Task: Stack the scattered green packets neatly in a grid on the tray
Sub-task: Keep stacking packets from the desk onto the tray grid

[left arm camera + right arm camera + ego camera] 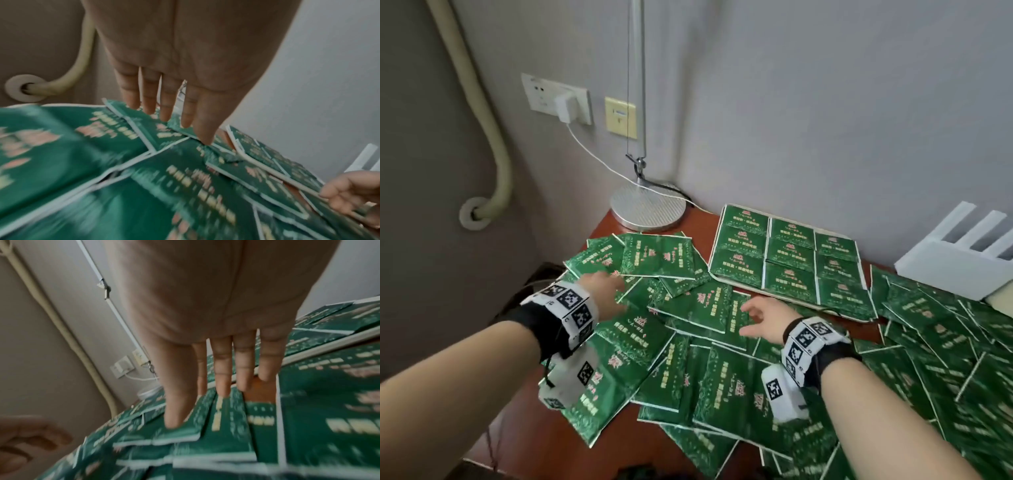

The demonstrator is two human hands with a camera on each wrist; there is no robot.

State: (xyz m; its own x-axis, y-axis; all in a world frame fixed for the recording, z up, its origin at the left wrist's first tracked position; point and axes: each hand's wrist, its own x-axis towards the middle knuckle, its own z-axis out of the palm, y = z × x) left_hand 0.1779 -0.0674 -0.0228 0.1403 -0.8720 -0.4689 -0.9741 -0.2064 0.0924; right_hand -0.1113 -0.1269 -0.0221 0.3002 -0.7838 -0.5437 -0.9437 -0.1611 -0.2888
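Several green packets (688,359) lie scattered in an overlapping heap over the brown table. At the back, the tray (739,281) carries green packets (787,255) laid in a three-by-three grid. My left hand (604,291) hovers palm down over the left of the heap, fingers (150,100) straight and spread, holding nothing. My right hand (760,318) hovers over the middle of the heap, just in front of the tray, its fingers (223,369) straight and its thumb tip close to a packet (180,433). Whether either hand touches a packet is blurred.
A lamp's round metal base (648,209) and pole stand at the table's back left corner, with a white cable running to a wall socket (558,99). A white slotted rack (962,250) sits at the back right. The table's left edge (517,411) drops off beside my left arm.
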